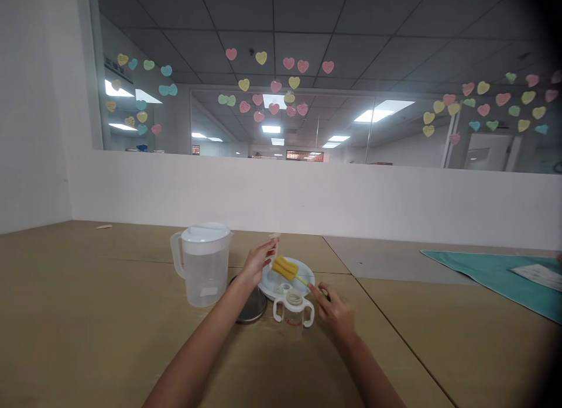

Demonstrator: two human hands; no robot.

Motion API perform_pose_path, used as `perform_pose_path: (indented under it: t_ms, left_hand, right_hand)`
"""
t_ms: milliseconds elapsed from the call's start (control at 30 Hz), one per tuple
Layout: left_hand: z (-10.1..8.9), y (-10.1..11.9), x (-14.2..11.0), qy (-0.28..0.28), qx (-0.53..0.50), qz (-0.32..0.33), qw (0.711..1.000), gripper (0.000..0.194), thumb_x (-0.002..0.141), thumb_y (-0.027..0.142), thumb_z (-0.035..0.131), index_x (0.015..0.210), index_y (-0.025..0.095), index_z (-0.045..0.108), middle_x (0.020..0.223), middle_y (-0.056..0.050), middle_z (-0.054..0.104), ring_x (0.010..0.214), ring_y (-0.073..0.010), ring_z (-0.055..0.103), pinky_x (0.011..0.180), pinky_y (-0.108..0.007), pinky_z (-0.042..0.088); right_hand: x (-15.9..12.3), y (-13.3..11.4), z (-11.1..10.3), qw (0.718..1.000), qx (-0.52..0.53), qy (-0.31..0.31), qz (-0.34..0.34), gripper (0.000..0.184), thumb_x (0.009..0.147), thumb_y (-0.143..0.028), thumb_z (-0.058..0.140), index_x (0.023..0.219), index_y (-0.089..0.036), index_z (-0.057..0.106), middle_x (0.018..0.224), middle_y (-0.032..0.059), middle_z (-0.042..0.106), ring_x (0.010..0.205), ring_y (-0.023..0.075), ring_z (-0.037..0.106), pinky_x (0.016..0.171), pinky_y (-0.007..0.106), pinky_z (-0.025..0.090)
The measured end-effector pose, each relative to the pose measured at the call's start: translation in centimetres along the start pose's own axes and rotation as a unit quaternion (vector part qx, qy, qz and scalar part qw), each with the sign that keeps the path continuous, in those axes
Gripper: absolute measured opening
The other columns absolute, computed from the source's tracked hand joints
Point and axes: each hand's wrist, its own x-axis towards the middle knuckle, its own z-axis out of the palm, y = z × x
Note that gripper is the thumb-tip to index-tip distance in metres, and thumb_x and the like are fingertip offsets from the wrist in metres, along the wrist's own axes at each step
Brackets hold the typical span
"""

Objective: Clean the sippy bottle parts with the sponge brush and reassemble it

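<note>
My right hand (337, 312) grips the green handle of a bottle brush with a yellow sponge head (285, 268). Above the white bowl (309, 270), that sponge head is against or close beside a small translucent piece (274, 247), which my left hand (258, 260) pinches upright. What kind of piece it is, I cannot make out. Just in front of the bowl stands a clear baby bottle (293, 314), uncapped, with a white two-handled collar. A small clear part (285, 287) shows at the bowl's near edge. Partly behind my left forearm lies a dark round metal lid or dish (253, 312).
A translucent pitcher (205, 273) with a white lid stands left of my left arm. Farther right, a teal cloth (461, 265) lies on the table with a white paper (538, 276) on it. A low white wall (281, 194) with glass above closes off the table's far side.
</note>
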Motion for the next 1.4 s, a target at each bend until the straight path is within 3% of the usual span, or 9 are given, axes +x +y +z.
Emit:
perform_pose_path:
  t_ms: [200,300,533,667,800,933,1067,1267,1400]
  left_hand:
    - [-0.1,0.3,0.4,0.041,-0.051,0.045,0.997,0.044,0.052,0.041,0.076,0.085,0.015,0.063,0.096,-0.006,0.063,0.085,-0.0134,0.058,0.074,-0.023,0.042]
    - [0.1,0.2,0.3,0.017,-0.089,0.028,0.996,0.044,0.05,0.036,0.079,0.083,0.016,0.057,0.085,-0.003,0.062,0.075,-0.013,0.062,0.071,-0.025,0.047]
    - [1.2,0.4,-1.0,-0.021,0.035,0.094,0.995,0.04,0.056,0.039,0.075,0.081,0.014,0.055,0.067,0.002,0.056,0.052,-0.0061,0.051,0.048,-0.017,0.038]
    - [1.2,0.2,-0.9,-0.021,0.121,0.137,0.983,0.032,0.059,0.037,0.071,0.076,0.014,0.058,0.067,0.001,0.057,0.052,-0.0068,0.049,0.047,-0.018,0.035]
    - [0.9,-0.1,-0.6,-0.006,0.25,0.213,0.944,0.019,0.062,0.029,0.068,0.073,0.014,0.062,0.07,-0.001,0.061,0.059,-0.0101,0.052,0.055,-0.021,0.038]
    - [0.6,0.1,-1.1,0.03,0.399,0.289,0.87,0.006,0.07,0.019,0.061,0.074,0.016,0.065,0.07,0.0,0.063,0.059,-0.0115,0.051,0.061,-0.023,0.036]
    - [0.2,0.8,-1.6,0.036,0.508,0.325,0.797,0.02,0.072,0.005,0.051,0.076,0.019,0.066,0.08,-0.004,0.065,0.075,-0.0152,0.056,0.069,-0.024,0.038]
    - [-0.9,1.7,-1.4,0.023,0.581,0.293,0.759,0.028,0.07,-0.001,0.047,0.075,0.018,0.067,0.081,-0.005,0.066,0.078,-0.0156,0.057,0.07,-0.023,0.039]
    - [-1.2,1.7,-1.3,0.013,0.586,0.3,0.753,0.028,0.068,-0.001,0.047,0.074,0.018,0.067,0.081,-0.005,0.066,0.077,-0.0162,0.057,0.069,-0.024,0.04]
  right_hand:
    - [-0.2,-0.2,0.3,0.993,-0.023,0.01,0.111,0.035,0.085,-0.011,0.045,0.109,-0.026,0.065,0.09,0.0029,0.065,0.06,0.0049,0.054,0.053,0.015,0.037]
    - [-0.4,-0.1,0.5,0.988,-0.008,0.025,0.153,0.033,0.088,-0.015,0.043,0.112,-0.026,0.064,0.091,0.0032,0.066,0.065,0.0049,0.058,0.055,0.014,0.039]
    - [-0.2,-0.2,0.2,0.992,0.02,0.01,0.122,0.032,0.091,-0.018,0.041,0.117,-0.019,0.061,0.067,-0.0002,0.064,0.051,0.0045,0.052,0.056,0.015,0.038]
    - [0.0,-0.3,0.1,0.993,0.019,0.003,0.121,0.033,0.092,-0.02,0.039,0.115,-0.018,0.062,0.06,-0.001,0.059,0.048,0.005,0.049,0.053,0.016,0.036]
    - [-0.1,-0.3,0.3,0.994,0.009,-0.007,0.111,0.033,0.092,-0.02,0.039,0.114,-0.02,0.063,0.057,-0.0015,0.057,0.047,0.0053,0.048,0.051,0.017,0.034]
    - [-0.5,-0.3,0.4,0.994,0.016,-0.021,0.102,0.034,0.091,-0.018,0.04,0.118,-0.022,0.061,0.059,-0.0011,0.058,0.049,0.006,0.049,0.052,0.017,0.035]
    - [-0.5,-0.3,0.4,0.994,0.027,-0.032,0.102,0.037,0.091,-0.018,0.039,0.123,-0.023,0.056,0.061,-0.0004,0.059,0.049,0.0061,0.049,0.052,0.017,0.035]
    - [-0.2,-0.5,0.1,0.995,0.039,-0.037,0.086,0.038,0.09,-0.018,0.038,0.125,-0.022,0.054,0.057,-0.0016,0.057,0.048,0.0055,0.049,0.052,0.017,0.036]
    - [-0.4,-0.5,0.2,0.994,0.039,-0.039,0.096,0.036,0.091,-0.018,0.038,0.119,-0.02,0.059,0.06,-0.0006,0.06,0.049,0.0062,0.05,0.053,0.018,0.037]
